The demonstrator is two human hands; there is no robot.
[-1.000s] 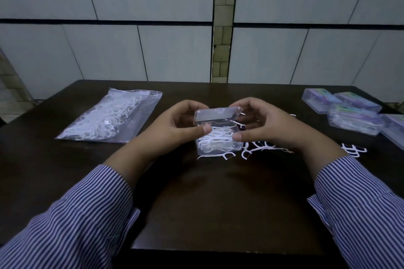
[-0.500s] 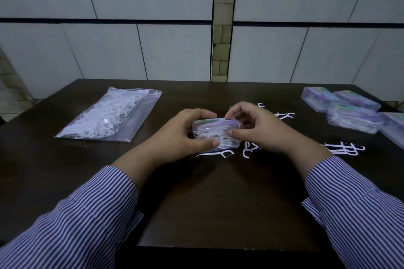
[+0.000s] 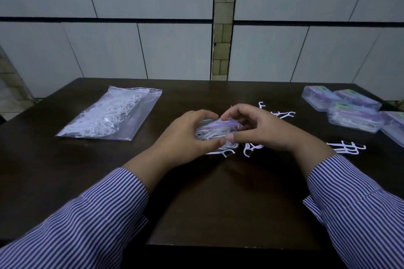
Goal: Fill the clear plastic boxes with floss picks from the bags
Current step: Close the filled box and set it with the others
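Two striped sleeves (image 3: 91, 223) come in from the bottom, over the dark desk (image 3: 218, 203). In the middle of the desk, the left hand (image 3: 185, 137) and the right hand (image 3: 260, 129) both hold one small clear box (image 3: 215, 130). The fingers of each hand are curled round its ends, with the thumbs pressed on the near side. The lid is down, and white floss picks show through the plastic.

Loose floss picks (image 3: 249, 148) lie on the desk just under and beside the box. A few more picks (image 3: 347, 147) lie near the right sleeve, and some others (image 3: 282, 113) lie just past the right hand.

Farther off on the left lies a clear bag (image 3: 111, 116) full of white picks, flat on the desk. Far on the right sit closed boxes (image 3: 352, 113) close together, touching. Behind the desk is a wall (image 3: 175, 50) of big pale tiles.
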